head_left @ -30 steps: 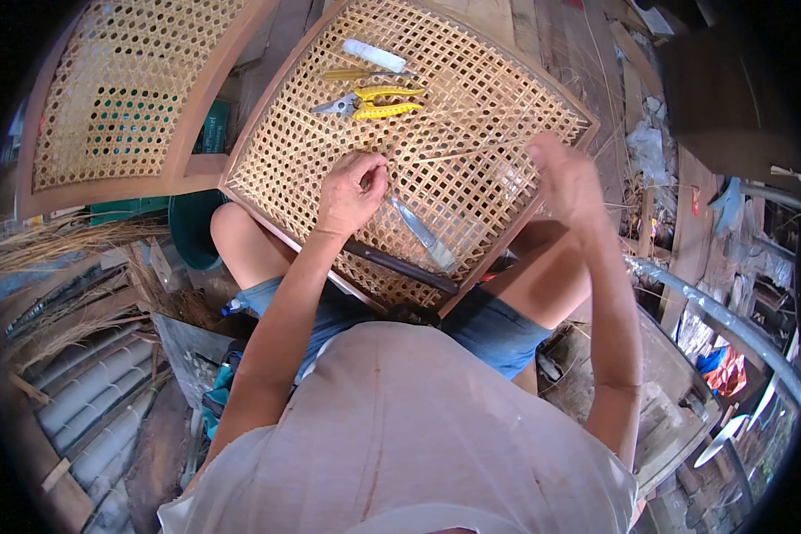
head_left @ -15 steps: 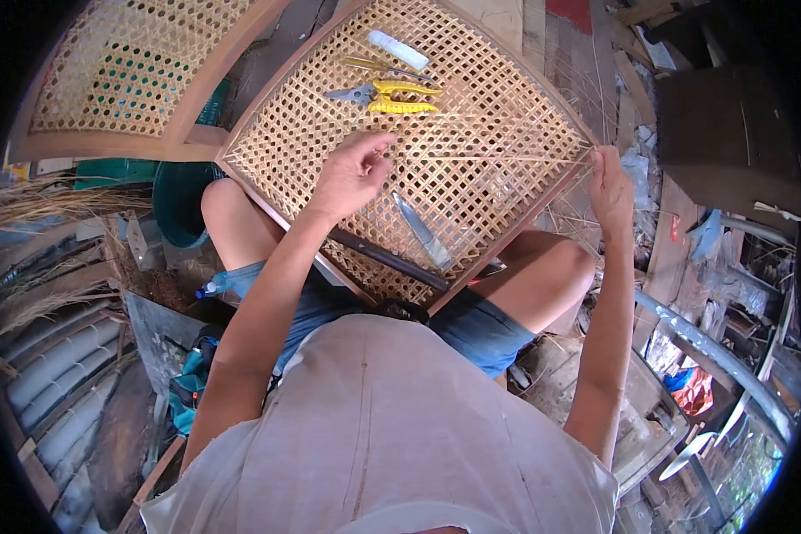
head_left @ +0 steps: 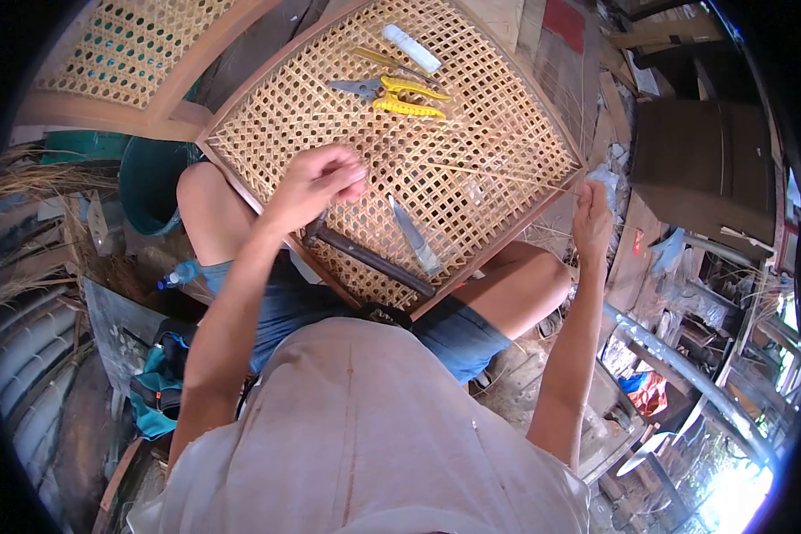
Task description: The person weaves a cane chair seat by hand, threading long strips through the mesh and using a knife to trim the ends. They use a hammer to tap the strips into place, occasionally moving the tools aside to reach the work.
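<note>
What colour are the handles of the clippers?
The handles are yellow; the head view shows them best.

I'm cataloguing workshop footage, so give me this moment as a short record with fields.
Work: wood-edged woven-cane panel
Left hand: over the panel, fingers curled
Right hand: beside the panel's right corner, apparently pinching a strand
Tools on panel: yellow-handled shears, knife, hammer
Also there: white cylinder
Unclear: whether the left hand touches the cane

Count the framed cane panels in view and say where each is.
2. One panel is at upper centre, beneath the yellow-handled shears; a second panel is at upper left, partly cut off. Others may be hidden.
</note>
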Demonstrator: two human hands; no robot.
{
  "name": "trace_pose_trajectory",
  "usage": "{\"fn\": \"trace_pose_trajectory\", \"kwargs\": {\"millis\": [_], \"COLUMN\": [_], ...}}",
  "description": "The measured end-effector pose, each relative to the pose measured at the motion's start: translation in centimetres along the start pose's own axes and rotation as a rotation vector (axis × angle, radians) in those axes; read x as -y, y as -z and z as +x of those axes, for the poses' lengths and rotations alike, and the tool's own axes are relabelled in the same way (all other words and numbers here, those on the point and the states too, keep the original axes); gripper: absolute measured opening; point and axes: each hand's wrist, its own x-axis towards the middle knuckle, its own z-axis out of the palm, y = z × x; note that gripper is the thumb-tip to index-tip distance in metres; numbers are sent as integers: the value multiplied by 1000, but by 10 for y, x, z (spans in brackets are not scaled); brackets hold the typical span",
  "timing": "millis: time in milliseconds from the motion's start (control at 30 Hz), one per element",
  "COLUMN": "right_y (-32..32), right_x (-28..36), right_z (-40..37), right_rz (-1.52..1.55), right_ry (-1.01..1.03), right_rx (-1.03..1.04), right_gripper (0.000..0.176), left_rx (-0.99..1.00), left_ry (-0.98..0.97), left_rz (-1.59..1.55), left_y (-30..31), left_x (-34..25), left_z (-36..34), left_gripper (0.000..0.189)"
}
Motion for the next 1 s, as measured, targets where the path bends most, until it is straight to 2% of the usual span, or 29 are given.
{"fn": "trace_pose_trajectory", "kwargs": {"millis": [33,100,133,200,233,300,333,400,433,500,567,600,633,700,733,767,833,900,967,1000], "right_y": [-1,-4,-5,-5,-6,-2,4,18,27,34,1,-15,-31,-89,-104,-114,-121,-115,-93,-71], "right_x": [0,1,3,9,7,-1,-3,-4,15,82,112,151,176,196,204,204,208,204,189,186], "right_z": [1,4,5,5,3,-2,-5,-10,-14,-28,-41,-46,-43,-41,-38,-37,-33,-37,-43,-52], "right_rz": [-7,34,29,72,68,183,179,64,66,24,353,240,208,337,351,349,94,54,269,537], "right_ry": [3,-22,-16,-139,-139,-19,-16,24,26,31,198,254,394,434,452,459,582,578,533,376], "right_rx": [9,-23,-15,8,13,-109,-104,-397,-394,-648,-437,-294,-123,-42,-21,-25,8,0,200,436], "right_gripper": [28,28,28,26,26,27,27,30,30,34,31,28,25,28,19,19,9,4,4,6], "left_rx": [-2,-132,-137,-169,-170,-11,-12,-138,-141,-447,-454,-468,-470,-475,-495,-500,-570,-530,-494,-473], "left_ry": [41,156,160,155,160,533,536,18,22,102,26,-45,-52,-82,-137,-144,-201,-190,-184,-187], "left_rz": [51,188,179,374,369,992,985,1373,1374,1187,1090,988,982,932,954,952,969,986,1000,1040], "left_y": [14,43,53,68,71,74,81,105,107,109,107,102,96,84,89,87,82,80,80,80], "left_x": [-5,-2,-3,-8,-28,-74,-73,-71,-70,-64,-56,-50,-45,-35,-21,-15,-11,-10,-7,-3], "left_z": [-20,-50,-62,-80,-87,-101,-113,-135,-135,-133,-125,-120,-116,-109,-108,-110,-113,-121,-125,-127], "left_gripper": [18,15,15,8,8,21,21,31,31,31,32,33,33,32,32,32,35,35,36,36]}}
